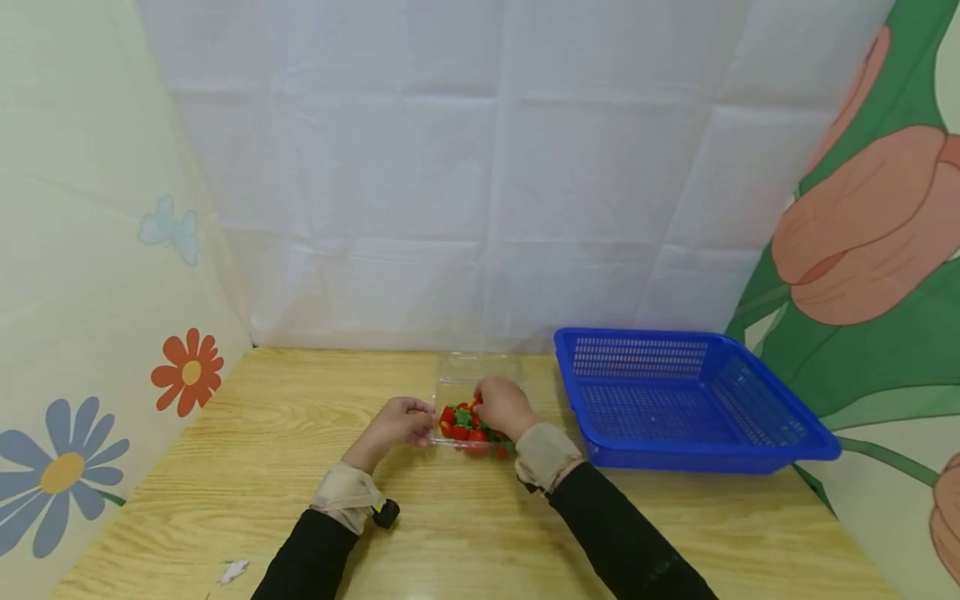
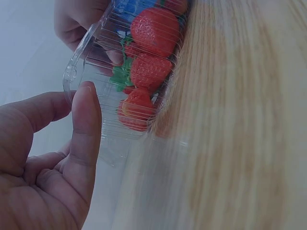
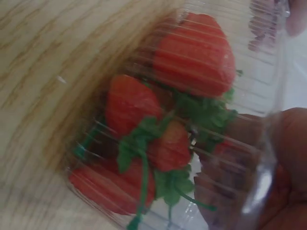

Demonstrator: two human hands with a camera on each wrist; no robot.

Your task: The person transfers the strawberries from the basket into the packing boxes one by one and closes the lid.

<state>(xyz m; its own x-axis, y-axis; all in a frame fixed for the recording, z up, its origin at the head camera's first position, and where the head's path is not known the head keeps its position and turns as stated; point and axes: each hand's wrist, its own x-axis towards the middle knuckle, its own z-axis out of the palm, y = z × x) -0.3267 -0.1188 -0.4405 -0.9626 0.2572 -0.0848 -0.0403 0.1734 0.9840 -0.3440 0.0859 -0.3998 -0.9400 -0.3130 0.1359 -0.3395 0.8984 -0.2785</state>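
Note:
A clear plastic clamshell box (image 1: pixel 442 375) stands on the table with its lid raised at the back. Red strawberries (image 2: pixel 154 32) with green leaves (image 3: pixel 204 112) and thin stems fill its bottom. At the box's left end, my left hand (image 1: pixel 405 422) pinches the rim between thumb and index finger. My right hand (image 1: pixel 504 406) reaches into the box from above, fingers bent among the fruit. In the right wrist view its fingers show through the clear wall, around a strawberry (image 3: pixel 229 152) that they partly hide.
A blue plastic basket (image 1: pixel 705 454) with slotted walls stands on the wooden table (image 1: pixel 465 533), right of the box. A white scrap (image 1: pixel 234 571) lies near the front left. A white cloth (image 1: pixel 375 208) hangs behind, with patterned cloths at both sides.

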